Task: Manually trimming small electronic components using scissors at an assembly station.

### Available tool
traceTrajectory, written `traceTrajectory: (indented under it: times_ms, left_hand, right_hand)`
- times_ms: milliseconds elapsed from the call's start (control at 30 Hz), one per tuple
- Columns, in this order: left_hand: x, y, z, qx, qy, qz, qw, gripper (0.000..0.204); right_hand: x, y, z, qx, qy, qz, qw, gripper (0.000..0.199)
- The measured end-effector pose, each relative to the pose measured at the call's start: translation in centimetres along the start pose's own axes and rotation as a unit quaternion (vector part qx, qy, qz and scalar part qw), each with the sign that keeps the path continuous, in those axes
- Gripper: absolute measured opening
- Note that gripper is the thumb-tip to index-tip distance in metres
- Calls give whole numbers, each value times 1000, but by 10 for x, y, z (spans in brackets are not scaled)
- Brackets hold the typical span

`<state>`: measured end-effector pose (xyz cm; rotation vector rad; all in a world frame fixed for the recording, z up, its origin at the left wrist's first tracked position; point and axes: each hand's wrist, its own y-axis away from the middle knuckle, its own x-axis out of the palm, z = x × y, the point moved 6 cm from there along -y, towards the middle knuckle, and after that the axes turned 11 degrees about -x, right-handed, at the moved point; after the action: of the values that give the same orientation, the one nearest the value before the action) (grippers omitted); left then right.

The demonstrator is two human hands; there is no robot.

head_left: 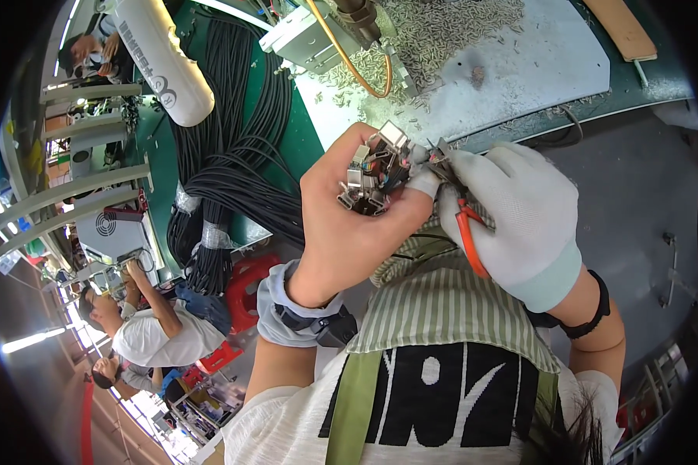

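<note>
White cylindrical roll (163,62) with dark printed lettering, upper left above the black cable bundles, no screens or signs clearly visible

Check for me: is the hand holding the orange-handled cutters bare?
No, the right hand gripping the orange-handled cutters wears a white glove; the left hand is bare.

A green workbench (302,139) bears black cable bundles (233,155) above grey floor (644,201).

Black cable bundles (233,155) lie beside scattered metal offcuts (442,31).
</note>
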<state>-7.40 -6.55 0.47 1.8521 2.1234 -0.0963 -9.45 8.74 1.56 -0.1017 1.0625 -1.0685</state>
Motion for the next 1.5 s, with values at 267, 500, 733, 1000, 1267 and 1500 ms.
traceTrajectory:
  times_ms: [267, 500, 733, 1000, 1267, 1500]
  left_hand:
    - [0, -11, 10, -90, 37, 15, 995, 16]
    - [1, -15, 45, -318, 317, 168, 878, 9]
    - [-23, -41, 61, -309, 393, 143, 854, 13]
    - [-10, -78, 57, -267, 296, 154, 904, 11]
    - [-10, -86, 41, -234, 167, 123, 950, 13]
    - [-12, -85, 18, -116, -16, 44, 992, 8]
  right_hand:
    - [10, 11, -3, -52, 26, 63, 996, 28]
    - [32, 16, 10, -198, -7, 13, 980, 17]
    - [35, 51, -36, -20, -37, 182, 982, 17]
    - [14, -5, -67, 254, -265, 106, 924, 27]
    - [59, -57, -97, 185, -353, 146, 906, 30]
    - [60, -68, -94, 113, -310, 165, 930, 30]
